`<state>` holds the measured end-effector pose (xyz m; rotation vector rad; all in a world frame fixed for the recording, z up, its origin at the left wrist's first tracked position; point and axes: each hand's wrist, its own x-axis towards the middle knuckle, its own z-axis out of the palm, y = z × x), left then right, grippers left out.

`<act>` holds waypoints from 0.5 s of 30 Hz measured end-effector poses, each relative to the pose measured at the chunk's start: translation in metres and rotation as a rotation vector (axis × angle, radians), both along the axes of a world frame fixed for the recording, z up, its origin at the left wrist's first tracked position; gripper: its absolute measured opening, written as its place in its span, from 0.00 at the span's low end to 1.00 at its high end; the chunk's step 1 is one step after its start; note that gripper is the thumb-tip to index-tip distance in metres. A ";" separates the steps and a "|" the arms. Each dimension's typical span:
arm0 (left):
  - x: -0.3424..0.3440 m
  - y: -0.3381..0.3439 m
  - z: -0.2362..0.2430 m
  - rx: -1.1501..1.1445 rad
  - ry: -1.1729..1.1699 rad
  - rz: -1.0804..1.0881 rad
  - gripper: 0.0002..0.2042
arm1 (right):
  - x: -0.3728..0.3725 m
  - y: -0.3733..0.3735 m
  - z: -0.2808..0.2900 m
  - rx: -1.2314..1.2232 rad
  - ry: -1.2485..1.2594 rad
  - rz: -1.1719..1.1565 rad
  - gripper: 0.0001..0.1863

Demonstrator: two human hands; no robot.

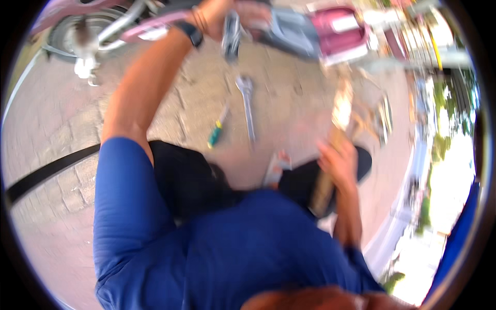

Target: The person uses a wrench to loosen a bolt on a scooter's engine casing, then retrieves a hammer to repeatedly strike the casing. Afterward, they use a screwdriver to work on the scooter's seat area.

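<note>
- In the right hand: a long wooden bar, held with fingers curled around its middle portion; upper end directed away from the body, lower end over the right leg.
- At forward reach, near the upper edge: the left hand, with a dark watch at the wrist.
- At the left hand: a silver-grey object, motion-blurred; cannot tell whether gripped or merely overlapped, nor whether fingers wide or narrow.
- Just beside the left hand: pink-and-grey bodywork of a vehicle; contact not verifiable.
- On the paving, between both hands: a metal spanner, open-ended head toward the bodywork.
- Left of the spanner, near but not touching: a screwdriver, green-and-yellow handle toward the body, shaft pointing away.
</note>
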<state>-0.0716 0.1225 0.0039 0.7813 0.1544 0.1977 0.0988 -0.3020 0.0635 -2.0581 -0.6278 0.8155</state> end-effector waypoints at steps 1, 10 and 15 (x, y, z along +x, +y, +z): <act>0.012 -0.027 -0.024 -0.008 -0.032 0.060 0.57 | 0.017 -0.008 0.010 -0.042 -0.063 -0.031 0.10; 0.060 -0.024 -0.024 0.118 -0.099 0.048 0.55 | 0.007 0.005 0.047 0.238 -0.099 0.082 0.15; 0.076 -0.032 -0.023 0.275 -0.097 0.050 0.48 | -0.007 0.019 0.024 0.137 -0.119 0.262 0.16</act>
